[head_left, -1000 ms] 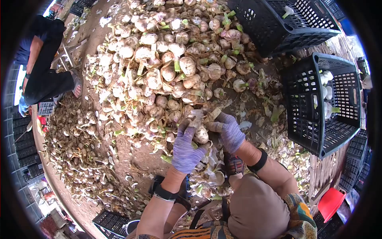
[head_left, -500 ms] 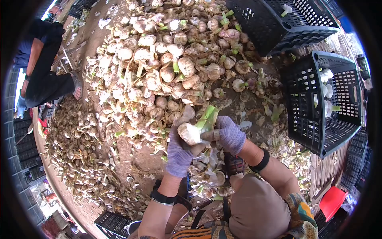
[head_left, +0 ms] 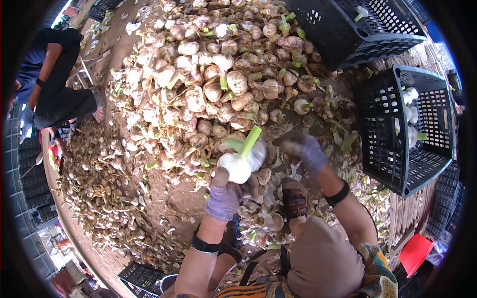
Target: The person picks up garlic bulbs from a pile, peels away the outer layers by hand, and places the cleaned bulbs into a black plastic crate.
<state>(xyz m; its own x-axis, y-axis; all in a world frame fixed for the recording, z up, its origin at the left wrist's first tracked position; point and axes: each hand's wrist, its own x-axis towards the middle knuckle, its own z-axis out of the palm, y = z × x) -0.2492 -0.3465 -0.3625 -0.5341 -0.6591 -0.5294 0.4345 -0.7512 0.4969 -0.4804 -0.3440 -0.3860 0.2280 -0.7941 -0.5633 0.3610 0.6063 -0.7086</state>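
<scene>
Garlic bulb point(head_left: 235, 169), round, white, green-stemmed: best gripped low, as the left hand point(head_left: 225, 194) does (right hand point(head_left: 309, 152) blurred, can't tell).

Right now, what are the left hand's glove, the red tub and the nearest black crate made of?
The glove on the left hand looks like matte cloth, perhaps knitted, finely creased. The red tub seems smooth plastic, evenly bright. The black crate is probably stiff, slightly shiny plastic, with regular holes.
</scene>
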